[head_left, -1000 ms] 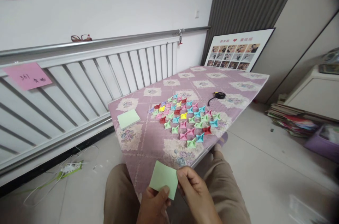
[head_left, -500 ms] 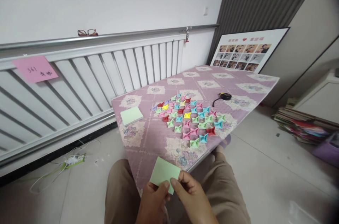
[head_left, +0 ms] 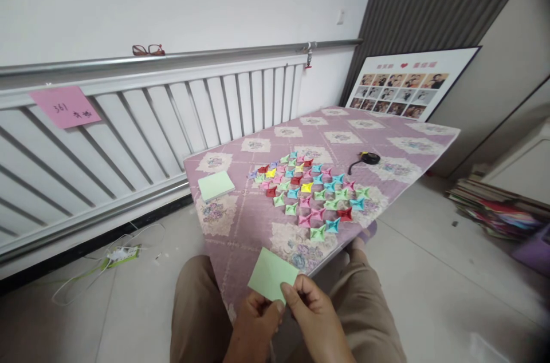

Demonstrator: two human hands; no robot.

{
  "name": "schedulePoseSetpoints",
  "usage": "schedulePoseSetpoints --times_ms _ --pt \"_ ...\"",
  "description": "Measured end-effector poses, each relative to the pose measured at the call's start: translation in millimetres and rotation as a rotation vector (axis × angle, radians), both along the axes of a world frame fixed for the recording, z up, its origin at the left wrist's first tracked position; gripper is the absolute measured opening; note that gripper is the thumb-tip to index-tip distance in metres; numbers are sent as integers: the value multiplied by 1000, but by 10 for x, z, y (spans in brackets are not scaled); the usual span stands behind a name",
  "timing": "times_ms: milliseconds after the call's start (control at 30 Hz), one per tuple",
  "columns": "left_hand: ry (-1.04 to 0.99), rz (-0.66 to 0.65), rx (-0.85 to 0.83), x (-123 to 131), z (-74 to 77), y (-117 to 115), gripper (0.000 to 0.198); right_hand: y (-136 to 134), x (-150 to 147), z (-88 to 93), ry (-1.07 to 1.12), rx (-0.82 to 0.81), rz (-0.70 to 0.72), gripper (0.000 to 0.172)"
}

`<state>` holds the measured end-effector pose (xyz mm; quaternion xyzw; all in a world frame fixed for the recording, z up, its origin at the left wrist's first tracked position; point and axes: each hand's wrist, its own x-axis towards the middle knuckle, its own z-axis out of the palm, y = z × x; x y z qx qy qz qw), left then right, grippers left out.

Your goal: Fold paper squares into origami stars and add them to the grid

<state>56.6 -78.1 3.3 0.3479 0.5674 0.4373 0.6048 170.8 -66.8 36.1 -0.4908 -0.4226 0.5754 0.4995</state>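
Observation:
A square sheet of light green paper is held up over the near corner of the table. My left hand is closed at its lower left edge, thumb near the bottom corner and fingers partly hidden. My right hand pinches the lower right side, its thumb lying on the face of the sheet. Beyond the hands, several small folded paper pieces in green, pink, blue, red and yellow stand in rows. To their left lies a stack of light green paper.
A purple floral cloth covers the table. On its right part rests a black tape measure. A white radiator runs along the wall, with glasses on the pipe above. A photo board leans at the far end.
The green sheet has moved slightly up and right and turned a little. My right thumb sits higher on it, further from my left thumb. The camera view has shifted slightly.

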Motion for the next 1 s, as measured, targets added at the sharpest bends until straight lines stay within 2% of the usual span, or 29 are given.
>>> schedulePoseSetpoints --times_ms 233,400,633,800,1000 --pt "-1 -63 86 -40 176 17 32 -11 -1 60 4 10 142 43" --pt "43 -108 104 -60 179 12 33 -39 -14 89 -18 -4 98 43" --pt "82 -135 94 -50 159 23 24 40 69 -16 -89 -15 -46 49" --pt "104 -179 98 -38 211 16 18 75 193 81 -143 -31 -111 44" --pt "100 -229 88 -40 286 21 20 78 240 150 -142 -24 -140 43"
